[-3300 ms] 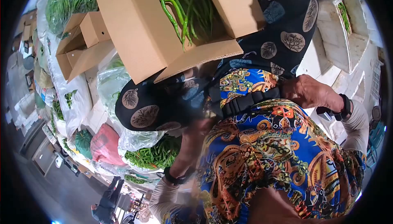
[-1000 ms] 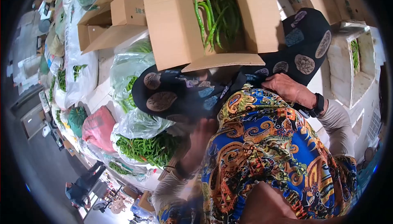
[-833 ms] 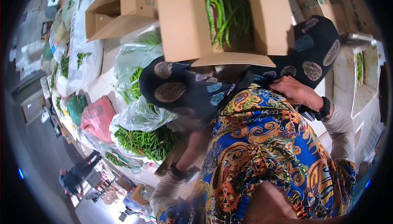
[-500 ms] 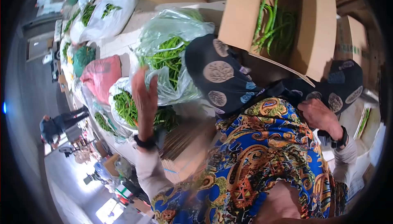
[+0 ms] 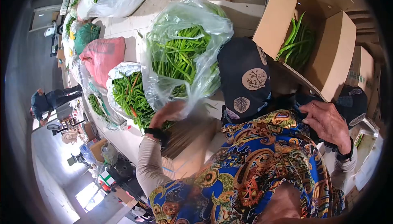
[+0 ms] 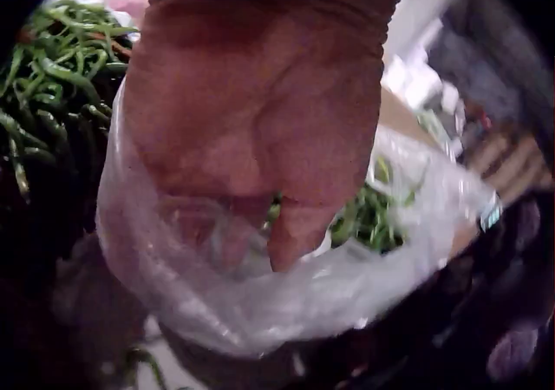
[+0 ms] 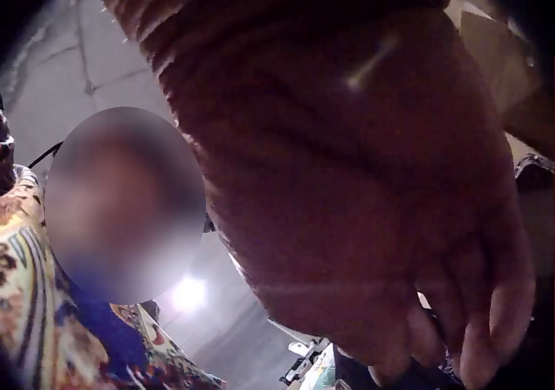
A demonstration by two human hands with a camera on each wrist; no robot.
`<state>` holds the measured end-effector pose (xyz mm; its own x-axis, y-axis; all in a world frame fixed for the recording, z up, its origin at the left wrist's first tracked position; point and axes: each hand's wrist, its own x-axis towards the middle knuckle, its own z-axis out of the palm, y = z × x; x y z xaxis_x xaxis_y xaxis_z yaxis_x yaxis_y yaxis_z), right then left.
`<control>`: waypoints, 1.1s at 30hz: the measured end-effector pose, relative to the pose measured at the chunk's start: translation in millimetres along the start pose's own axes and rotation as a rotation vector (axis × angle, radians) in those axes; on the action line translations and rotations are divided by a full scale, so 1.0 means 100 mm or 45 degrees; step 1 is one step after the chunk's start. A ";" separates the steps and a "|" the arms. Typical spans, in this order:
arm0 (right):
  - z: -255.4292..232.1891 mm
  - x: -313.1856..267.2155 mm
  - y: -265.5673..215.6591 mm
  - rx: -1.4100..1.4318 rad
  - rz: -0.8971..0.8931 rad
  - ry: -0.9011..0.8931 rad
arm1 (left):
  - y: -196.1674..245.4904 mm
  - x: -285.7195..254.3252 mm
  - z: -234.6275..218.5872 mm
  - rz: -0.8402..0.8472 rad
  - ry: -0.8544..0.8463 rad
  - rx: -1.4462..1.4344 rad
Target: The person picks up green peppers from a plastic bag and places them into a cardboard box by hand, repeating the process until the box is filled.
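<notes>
My left hand (image 5: 171,110) is at the near edge of a clear plastic bag (image 5: 196,89) full of green chili peppers (image 5: 180,56). In the left wrist view its palm faces the camera and its fingers (image 6: 208,225) reach in past the rim of the bag, partly behind plastic; the thumb (image 6: 295,234) points down beside them. My right hand (image 5: 325,121) is over the lap by the hem of the patterned top (image 5: 262,154), with loosely bent fingers and nothing seen in them. In the right wrist view the back-lit right hand (image 7: 364,190) is dark.
A cardboard box (image 5: 335,56) with long green chilies (image 5: 297,44) inside sits over the legs. A white sack of chilies (image 5: 129,95), a pink sack (image 5: 104,60) and a green sack (image 5: 86,35) line the left. Flattened cardboard (image 5: 190,138) lies beside the lap. Another person (image 5: 51,101) stands farther off.
My left hand has swung from the lap, rising with spread fingers, and come down at the plastic bag. The view has turned left. My right hand stays by the hem, with fingers now looser.
</notes>
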<state>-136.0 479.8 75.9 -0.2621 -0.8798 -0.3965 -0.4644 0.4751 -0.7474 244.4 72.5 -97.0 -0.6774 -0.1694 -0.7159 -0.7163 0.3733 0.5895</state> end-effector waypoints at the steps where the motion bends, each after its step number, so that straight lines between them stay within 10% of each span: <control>1: -0.01 0.01 -0.03 0.001 -0.021 -0.009 | 0.13 -0.03 -0.07 -0.257 0.155 -0.661; 4: -0.12 0.03 -0.12 0.086 -0.056 -0.072 | 0.47 0.03 -0.42 -0.155 0.292 -0.654; 8: -0.17 0.05 -0.20 -0.050 -0.087 0.128 | 0.71 0.39 -0.65 -0.049 -0.054 -0.261; 13: -0.21 0.04 -0.20 0.042 0.056 0.057 | 1.28 0.70 -0.92 0.216 0.370 -0.496; 20: -0.36 0.17 -0.34 0.155 0.037 0.221 | 1.26 1.63 -1.14 -0.123 0.577 -1.037; 24: -0.49 0.34 -0.45 0.067 -0.019 0.239 | 1.21 2.16 -1.81 1.040 0.937 -0.570; 25: -0.51 0.39 -0.45 0.060 -0.056 0.238 | 1.46 2.11 -1.88 1.038 0.939 -0.576; 26: -0.51 0.43 -0.45 0.058 -0.055 0.226 | 1.67 1.99 -1.95 0.730 0.792 -1.516; 29: -0.53 0.52 -0.45 0.094 -0.080 0.292 | 2.07 1.66 -2.12 0.679 0.799 -1.051; 33: -0.59 0.55 -0.43 0.083 -0.092 0.295 | 1.45 1.85 -2.03 0.295 0.619 -0.592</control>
<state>-180.6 411.4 118.1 -0.4206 -0.8817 -0.2137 -0.4352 0.4028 -0.8052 -18.3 -90.0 -67.8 -0.7410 -0.5612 -0.3687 -0.4690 0.0397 0.8823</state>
